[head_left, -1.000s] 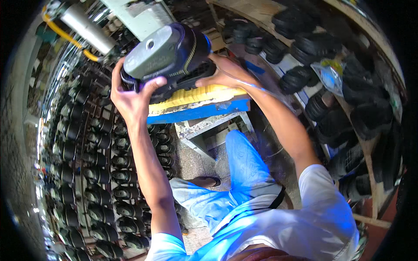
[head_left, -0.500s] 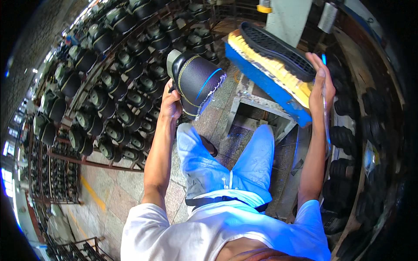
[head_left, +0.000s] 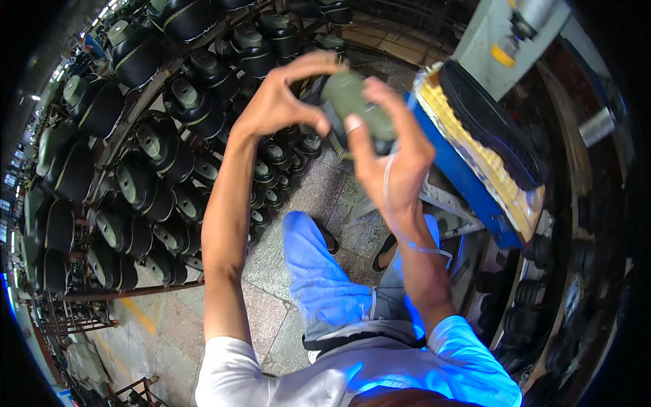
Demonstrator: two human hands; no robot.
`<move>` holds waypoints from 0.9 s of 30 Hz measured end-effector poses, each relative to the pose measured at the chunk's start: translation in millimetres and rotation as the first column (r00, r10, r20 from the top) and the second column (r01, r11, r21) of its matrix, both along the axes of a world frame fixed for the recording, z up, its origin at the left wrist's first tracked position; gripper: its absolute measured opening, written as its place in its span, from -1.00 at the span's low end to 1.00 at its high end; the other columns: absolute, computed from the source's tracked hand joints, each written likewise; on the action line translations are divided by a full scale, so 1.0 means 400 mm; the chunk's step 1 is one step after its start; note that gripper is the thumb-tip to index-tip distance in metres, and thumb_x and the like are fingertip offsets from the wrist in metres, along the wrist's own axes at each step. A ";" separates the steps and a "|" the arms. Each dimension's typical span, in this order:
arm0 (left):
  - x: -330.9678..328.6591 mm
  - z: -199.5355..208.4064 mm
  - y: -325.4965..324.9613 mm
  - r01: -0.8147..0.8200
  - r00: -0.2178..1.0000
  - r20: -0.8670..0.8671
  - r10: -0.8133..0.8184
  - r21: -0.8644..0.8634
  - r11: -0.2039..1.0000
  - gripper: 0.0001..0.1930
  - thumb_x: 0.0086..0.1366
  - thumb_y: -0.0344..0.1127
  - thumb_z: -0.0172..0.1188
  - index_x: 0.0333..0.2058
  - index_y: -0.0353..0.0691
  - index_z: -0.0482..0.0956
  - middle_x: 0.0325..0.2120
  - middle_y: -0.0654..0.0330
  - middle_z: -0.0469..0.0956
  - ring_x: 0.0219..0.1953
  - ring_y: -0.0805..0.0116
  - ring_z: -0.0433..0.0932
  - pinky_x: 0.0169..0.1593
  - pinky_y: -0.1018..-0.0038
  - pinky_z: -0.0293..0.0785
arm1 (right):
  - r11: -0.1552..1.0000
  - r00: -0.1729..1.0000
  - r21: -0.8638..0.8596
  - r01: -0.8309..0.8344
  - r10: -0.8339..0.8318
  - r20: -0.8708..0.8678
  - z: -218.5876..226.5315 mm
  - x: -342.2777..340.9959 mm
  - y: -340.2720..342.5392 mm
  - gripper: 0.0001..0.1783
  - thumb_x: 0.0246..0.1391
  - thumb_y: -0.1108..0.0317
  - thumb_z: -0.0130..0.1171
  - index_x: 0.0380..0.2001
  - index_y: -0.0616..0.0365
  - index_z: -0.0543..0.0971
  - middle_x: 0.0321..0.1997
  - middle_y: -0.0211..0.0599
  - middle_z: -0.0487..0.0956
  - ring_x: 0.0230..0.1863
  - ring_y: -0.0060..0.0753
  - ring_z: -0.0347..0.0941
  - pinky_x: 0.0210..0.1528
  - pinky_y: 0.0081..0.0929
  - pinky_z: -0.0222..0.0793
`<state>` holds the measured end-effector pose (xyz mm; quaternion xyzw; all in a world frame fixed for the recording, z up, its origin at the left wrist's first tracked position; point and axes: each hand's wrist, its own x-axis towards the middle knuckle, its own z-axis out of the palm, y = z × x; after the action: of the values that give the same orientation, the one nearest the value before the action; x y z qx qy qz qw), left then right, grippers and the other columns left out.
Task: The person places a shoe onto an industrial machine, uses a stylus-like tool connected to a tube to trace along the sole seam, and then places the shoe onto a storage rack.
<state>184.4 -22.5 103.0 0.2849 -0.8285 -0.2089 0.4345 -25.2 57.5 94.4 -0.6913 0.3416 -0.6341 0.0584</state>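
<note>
A black shoe upper on a green last [head_left: 356, 102] is held up in front of me, smeared by motion. My right hand [head_left: 400, 146] grips the green last, thumb on its near side and fingers on its far side. Beside the dark upper, my left hand [head_left: 281, 102] curves with thumb and fingers spread wide; whether it touches the upper I cannot tell. A black shoe sole [head_left: 488, 125] rests on the yellow ribbed pad [head_left: 468, 159] of a blue slab [head_left: 444, 156] to the right, apart from both hands.
Racks at the left carry several rows of black uppers on green lasts [head_left: 146, 183]. A grey machine frame [head_left: 542, 54] with a yellow-ringed part rises behind the sole. Dark soles line shelves [head_left: 529, 292] at the right. Tiled floor [head_left: 264, 271] lies below.
The upper on its last has turned, its green side now facing me. My right hand has left the sole and taken hold of the last. My left hand has spread its fingers.
</note>
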 end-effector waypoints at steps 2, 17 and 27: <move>-0.014 0.016 -0.078 -0.266 0.964 -0.061 0.259 -0.168 0.949 -0.30 -0.12 -0.29 0.58 0.10 -0.19 0.61 0.19 0.06 0.51 0.28 0.15 0.42 0.37 0.24 0.26 | 0.986 0.982 -0.053 0.159 -0.152 0.109 -0.009 0.027 -0.130 -0.62 0.01 0.50 0.37 -0.04 0.22 0.61 0.03 -0.03 0.66 0.01 -0.09 0.64 0.07 -0.32 0.50; 0.095 -0.148 -0.345 -0.670 0.471 0.053 0.881 -0.628 0.396 -0.48 0.12 -0.33 0.33 0.10 -0.24 0.53 0.07 0.16 0.55 0.09 0.09 0.42 0.29 0.10 0.26 | 0.997 0.987 0.050 -0.061 0.053 0.149 -0.141 0.347 -1.022 -0.60 0.10 0.24 0.37 -0.02 0.17 0.64 0.02 -0.07 0.67 0.14 -0.10 0.57 0.13 -0.31 0.45; 0.082 -0.147 -0.342 -0.694 0.455 0.036 0.890 -0.611 0.380 -0.46 0.10 -0.34 0.33 0.11 -0.24 0.52 0.08 0.13 0.56 0.11 0.07 0.43 0.32 0.09 0.23 | 0.980 0.963 0.198 0.038 -0.089 0.254 0.284 0.364 -0.991 -0.32 -0.15 -0.08 0.52 -0.07 0.21 0.63 -0.13 0.06 0.69 -0.02 0.10 0.61 0.03 -0.09 0.49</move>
<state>217.3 -159.3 44.3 0.5581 -0.6673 0.3163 0.3784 120.5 -339.0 208.1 -0.5812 0.4122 -0.6857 0.1486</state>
